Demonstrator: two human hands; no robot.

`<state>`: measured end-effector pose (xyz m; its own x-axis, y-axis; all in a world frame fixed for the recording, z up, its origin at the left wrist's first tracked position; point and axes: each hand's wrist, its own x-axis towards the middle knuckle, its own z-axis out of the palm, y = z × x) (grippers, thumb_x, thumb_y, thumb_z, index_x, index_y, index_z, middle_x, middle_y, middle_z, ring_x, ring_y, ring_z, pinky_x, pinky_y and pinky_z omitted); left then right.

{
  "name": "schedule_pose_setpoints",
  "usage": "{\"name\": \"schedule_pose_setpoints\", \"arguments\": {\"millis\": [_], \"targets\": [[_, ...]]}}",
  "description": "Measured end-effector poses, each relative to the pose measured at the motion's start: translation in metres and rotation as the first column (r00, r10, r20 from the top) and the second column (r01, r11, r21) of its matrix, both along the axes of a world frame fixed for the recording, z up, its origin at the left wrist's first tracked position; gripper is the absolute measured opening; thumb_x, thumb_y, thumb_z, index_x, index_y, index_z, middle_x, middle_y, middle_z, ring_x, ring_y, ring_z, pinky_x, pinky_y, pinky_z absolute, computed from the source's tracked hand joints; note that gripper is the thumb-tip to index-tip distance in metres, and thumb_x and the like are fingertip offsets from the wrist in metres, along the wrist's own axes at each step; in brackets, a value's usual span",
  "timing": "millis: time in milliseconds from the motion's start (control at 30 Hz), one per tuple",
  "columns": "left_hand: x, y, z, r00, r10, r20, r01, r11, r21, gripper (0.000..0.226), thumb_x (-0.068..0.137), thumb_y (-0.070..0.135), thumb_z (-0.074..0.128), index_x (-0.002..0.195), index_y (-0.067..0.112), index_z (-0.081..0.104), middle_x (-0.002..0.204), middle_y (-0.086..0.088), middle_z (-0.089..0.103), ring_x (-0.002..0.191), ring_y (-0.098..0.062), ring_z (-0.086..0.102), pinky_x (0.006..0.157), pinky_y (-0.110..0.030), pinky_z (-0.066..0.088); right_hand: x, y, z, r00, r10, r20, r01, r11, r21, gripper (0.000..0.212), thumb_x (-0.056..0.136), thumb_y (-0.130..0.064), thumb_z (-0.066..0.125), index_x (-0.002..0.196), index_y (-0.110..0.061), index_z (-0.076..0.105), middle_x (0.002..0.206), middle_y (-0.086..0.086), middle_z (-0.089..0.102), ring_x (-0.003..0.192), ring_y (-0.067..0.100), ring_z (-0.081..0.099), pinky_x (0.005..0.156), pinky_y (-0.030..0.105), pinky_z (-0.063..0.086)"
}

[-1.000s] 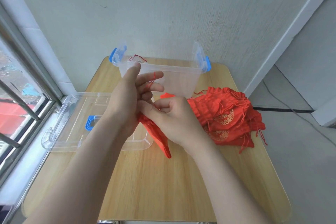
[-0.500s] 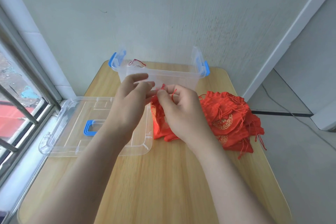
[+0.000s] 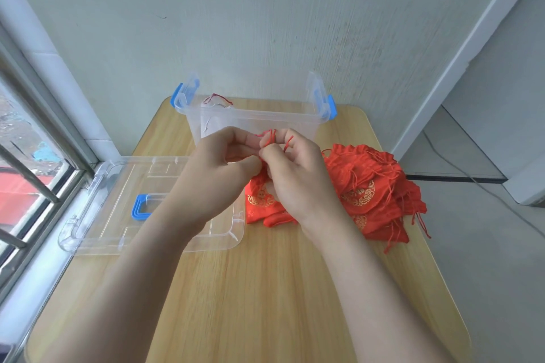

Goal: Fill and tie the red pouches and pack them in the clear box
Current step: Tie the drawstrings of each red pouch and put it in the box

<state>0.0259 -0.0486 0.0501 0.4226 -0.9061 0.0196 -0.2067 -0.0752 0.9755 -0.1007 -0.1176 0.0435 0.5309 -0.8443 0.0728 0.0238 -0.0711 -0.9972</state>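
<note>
Left hand [image 3: 218, 168]: at centre frame, its curled thumb and fingertips pinched one strand of the drawstring [image 3: 269, 138].
Red pouch [image 3: 261, 200]: hung just below both hands, with its neck up at the fingers and its long axis pointing down toward the tabletop.
Right hand [image 3: 298, 180]: fingers curled, pinching the other strand, tips touching the left's.
Clear box [image 3: 253, 124]: open, just behind the hands at upper centre, about equally near to both.
</note>
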Motion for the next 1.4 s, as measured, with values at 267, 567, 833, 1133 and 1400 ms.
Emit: {"name": "schedule_pose_setpoints", "arguments": {"millis": [267,567,833,1133,1400], "targets": [[0.001,0.005,0.003,0.984,-0.080,0.160,0.083,0.997,-0.010,0.014,0.098,0.014,0.071,0.087,0.013,0.079,0.080,-0.005,0.078,0.081,-0.015,0.075,0.075,-0.025,0.058,0.000,-0.009,-0.007,0.997,-0.071,-0.002,0.071,0.993,-0.091,0.018,0.108,-0.020,0.058,0.101,-0.005,0.065,0.060,-0.004,0.053,0.046,0.007,0.039,0.048,0.025,0.032],[0.004,0.006,0.001,0.970,-0.175,0.167,0.183,0.983,-0.034,0.015,0.100,0.028,0.072,0.101,0.017,0.083,0.093,0.000,0.082,0.094,-0.023,0.077,0.093,-0.046,0.059,-0.004,-0.012,-0.007,0.994,-0.079,0.080,0.080,0.997,-0.003,0.010,0.103,-0.018,0.069,0.104,-0.010,0.074,0.073,0.007,0.069,0.052,0.007,0.052,0.049,0.019,0.039],[0.004,0.004,0.000,0.892,-0.228,0.390,0.241,0.970,0.015,0.015,0.104,0.025,0.065,0.105,0.031,0.078,0.089,0.009,0.080,0.089,-0.009,0.075,0.081,-0.017,0.055,-0.007,-0.011,-0.011,0.987,-0.138,-0.087,0.134,0.989,-0.057,0.028,0.088,-0.042,0.085,0.095,-0.015,0.083,0.076,0.004,0.078,0.075,0.014,0.077,0.069,0.038,0.063],[0.007,0.002,0.000,0.999,-0.032,-0.027,0.032,0.999,-0.012,0.013,0.103,0.019,0.067,0.101,0.012,0.079,0.089,-0.003,0.079,0.082,-0.013,0.071,0.080,-0.025,0.059,-0.011,-0.020,-0.008,0.985,-0.161,0.054,0.146,0.966,0.215,0.022,0.107,-0.017,0.059,0.093,-0.012,0.076,0.056,-0.001,0.057,0.046,0.008,0.041,0.045,0.023,0.034],[0.009,-0.001,0.014,0.719,0.055,-0.693,-0.018,0.998,0.061,0.011,0.099,0.001,0.063,0.097,-0.001,0.073,0.086,-0.010,0.067,0.071,-0.014,0.066,0.071,-0.022,0.062,-0.010,-0.020,-0.018,0.975,-0.178,-0.135,0.146,0.965,-0.218,0.035,0.101,-0.033,0.064,0.081,-0.005,0.068,0.061,0.002,0.059,0.058,0.015,0.049,0.058,0.041,0.042]]}}
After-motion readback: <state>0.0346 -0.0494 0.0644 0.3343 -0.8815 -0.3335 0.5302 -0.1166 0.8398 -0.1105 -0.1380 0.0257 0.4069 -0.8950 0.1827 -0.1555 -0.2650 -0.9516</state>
